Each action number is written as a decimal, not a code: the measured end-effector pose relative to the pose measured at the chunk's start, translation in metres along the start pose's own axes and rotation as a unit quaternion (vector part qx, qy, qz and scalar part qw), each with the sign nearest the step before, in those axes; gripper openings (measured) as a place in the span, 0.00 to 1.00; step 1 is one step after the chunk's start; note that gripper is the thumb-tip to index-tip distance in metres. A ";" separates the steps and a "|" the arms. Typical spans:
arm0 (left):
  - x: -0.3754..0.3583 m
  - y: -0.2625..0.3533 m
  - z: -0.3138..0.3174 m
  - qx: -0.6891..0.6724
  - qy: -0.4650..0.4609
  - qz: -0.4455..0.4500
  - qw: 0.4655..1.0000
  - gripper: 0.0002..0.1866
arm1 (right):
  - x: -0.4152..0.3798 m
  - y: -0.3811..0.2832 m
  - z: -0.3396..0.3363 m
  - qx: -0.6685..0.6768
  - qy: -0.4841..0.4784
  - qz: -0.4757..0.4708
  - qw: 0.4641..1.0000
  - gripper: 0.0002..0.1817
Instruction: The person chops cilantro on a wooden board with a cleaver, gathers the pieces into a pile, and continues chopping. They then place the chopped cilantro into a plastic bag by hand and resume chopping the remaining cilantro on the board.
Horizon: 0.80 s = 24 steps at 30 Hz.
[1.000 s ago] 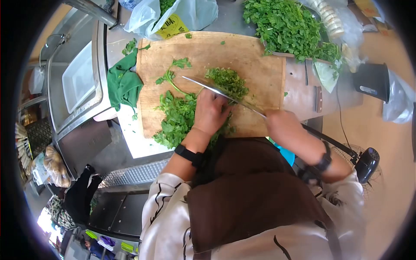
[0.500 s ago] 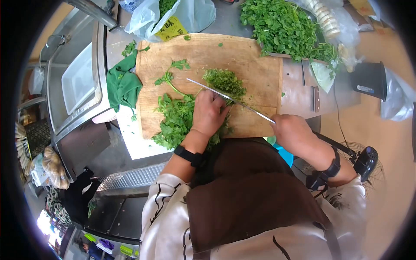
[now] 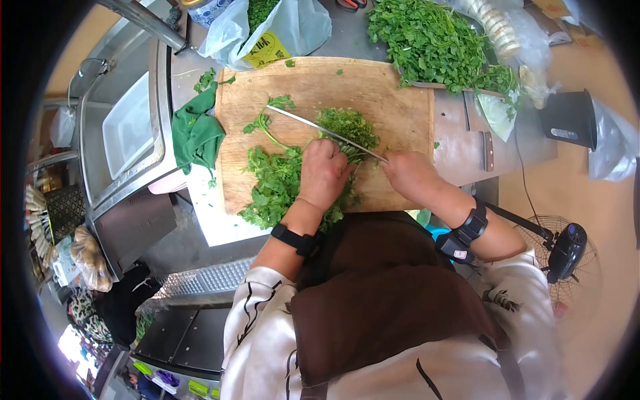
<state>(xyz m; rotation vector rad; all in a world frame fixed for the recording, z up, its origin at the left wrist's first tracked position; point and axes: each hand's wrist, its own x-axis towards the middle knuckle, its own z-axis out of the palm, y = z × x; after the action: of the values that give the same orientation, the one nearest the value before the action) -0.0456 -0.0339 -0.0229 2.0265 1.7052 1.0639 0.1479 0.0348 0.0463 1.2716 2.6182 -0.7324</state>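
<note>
My right hand (image 3: 408, 175) is closed around the handle of a knife (image 3: 308, 124), whose long blade points to the far left across the wooden cutting board (image 3: 393, 93). Under my left hand (image 3: 323, 172), with its fingers curled beside the blade, a bunch of cilantro (image 3: 273, 180) is pressed to the board. Its leaves spread out to the left and toward my apron. Just beyond the blade lies a pile of finely chopped cilantro (image 3: 348, 125). One loose sprig (image 3: 265, 127) rests on the left half of the board. My fingers hide the stems where they are gripped.
A tray heaped with cilantro (image 3: 433, 47) stands at the back right, a plastic bag (image 3: 303, 30) of greens at the back left. A green cloth (image 3: 198, 130) touches the board's left edge. Another knife's wooden handle (image 3: 488, 152) lies right; a black bin (image 3: 570, 120) stands beyond.
My right hand has pushed the knife forward and to the left, so its tip reaches farther across the board. My left hand stays on the cilantro. The view has shifted slightly.
</note>
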 end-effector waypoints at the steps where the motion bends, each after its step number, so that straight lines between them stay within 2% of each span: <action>1: 0.001 0.000 -0.001 -0.006 0.007 0.003 1.000 0.16 | -0.004 0.000 -0.003 0.005 0.023 -0.010 1.000 0.08; 3: 0.002 0.003 -0.006 -0.010 -0.003 -0.002 1.000 0.15 | -0.018 -0.007 -0.013 0.015 0.065 -0.032 0.997 0.08; 9: -0.002 0.003 -0.005 0.007 -0.010 -0.017 1.000 0.12 | -0.062 -0.020 -0.059 -0.030 -0.058 0.062 0.996 0.10; 14: -0.004 0.000 -0.001 -0.004 -0.008 -0.026 1.000 0.11 | -0.067 -0.021 -0.058 -0.036 -0.075 0.062 0.995 0.07; 18: -0.004 -0.004 -0.001 -0.016 -0.026 -0.039 0.999 0.11 | -0.037 -0.023 -0.047 -0.038 -0.108 0.041 0.993 0.06; 21: -0.003 0.001 -0.005 -0.033 -0.049 -0.054 0.997 0.12 | -0.001 -0.004 0.000 -0.035 -0.039 0.002 0.999 0.07; 24: -0.004 0.008 -0.015 0.004 -0.050 -0.043 0.998 0.13 | -0.003 0.004 0.004 -0.010 -0.008 -0.002 1.000 0.07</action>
<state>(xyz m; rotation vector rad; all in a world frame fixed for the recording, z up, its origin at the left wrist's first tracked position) -0.0502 -0.0430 -0.0093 1.9570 1.7301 0.9141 0.1526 0.0335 0.0424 1.2509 2.6095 -0.7108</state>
